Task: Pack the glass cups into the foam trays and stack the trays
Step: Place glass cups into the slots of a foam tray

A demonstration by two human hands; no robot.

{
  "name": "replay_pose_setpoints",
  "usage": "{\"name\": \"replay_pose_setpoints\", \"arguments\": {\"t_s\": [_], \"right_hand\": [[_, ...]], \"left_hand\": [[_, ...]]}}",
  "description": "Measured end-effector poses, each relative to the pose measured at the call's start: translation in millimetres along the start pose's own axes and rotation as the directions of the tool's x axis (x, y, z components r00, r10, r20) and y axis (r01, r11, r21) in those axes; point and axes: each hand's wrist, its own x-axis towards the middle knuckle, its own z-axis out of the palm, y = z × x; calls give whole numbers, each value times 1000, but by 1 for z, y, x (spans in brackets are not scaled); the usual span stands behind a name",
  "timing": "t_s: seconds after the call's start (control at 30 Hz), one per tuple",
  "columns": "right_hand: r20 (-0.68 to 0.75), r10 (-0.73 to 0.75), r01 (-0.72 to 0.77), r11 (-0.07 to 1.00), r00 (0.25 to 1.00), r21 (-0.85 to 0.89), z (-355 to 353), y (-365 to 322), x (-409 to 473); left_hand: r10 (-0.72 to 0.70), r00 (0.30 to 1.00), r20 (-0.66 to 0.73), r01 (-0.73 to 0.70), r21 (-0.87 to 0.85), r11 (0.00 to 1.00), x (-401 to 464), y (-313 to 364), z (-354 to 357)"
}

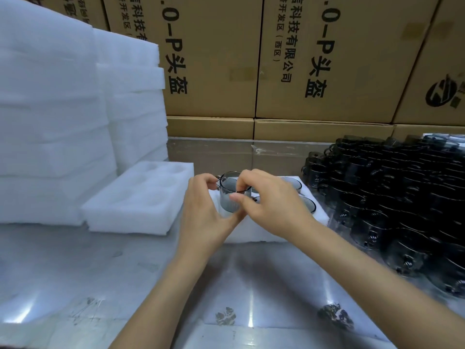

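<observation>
Holding one smoky grey glass cup (232, 195) between them, both hands meet over the near end of a white foam tray (319, 212). The left hand (203, 210) wraps the cup's wall from the side, thumb low in front and fingertips curled by the small handle at the far rim; the right hand (271, 202) pinches the near rim, forefinger over the lip and thumb against the outer wall. Just beyond the right fingers, two more cups (300, 195) already sit sunk in their pockets. An empty tray (141, 200) lies just outside the left knuckles, with a tall foam stack (63, 109) behind it, and a crowd of unpacked cups (392, 197) stands well off past the right wrist. This cup looks light, rigid and thin-walled, smooth enough to slide through dry fingers, and it would likely chip if knocked against its neighbours. Its wall offers the safest hold, with the rim pinch only for steering. Foam is soft and should give, so a gentle straight press ought to seat it.
</observation>
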Motion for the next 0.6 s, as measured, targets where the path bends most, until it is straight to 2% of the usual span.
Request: {"name": "replay_pose_setpoints", "arguments": {"t_s": [0.17,0.3,0.43,0.6], "right_hand": [[-35,34,-33,999,999,8,7,-1,2],[22,52,-52,998,998,-21,11,-8,3],[69,60,-54,995,996,-85,11,-8,4],[130,56,-38,990,990,-135,15,-7,7]], "left_hand": [[43,999,25,-43,-7,999,-4,-1,-3],[75,995,61,-76,17,997,-4,1,-5],[57,995,83,-56,-8,998,-5,2,-8],[-40,993,110,44,-33,998,-5,3,-9]]}}
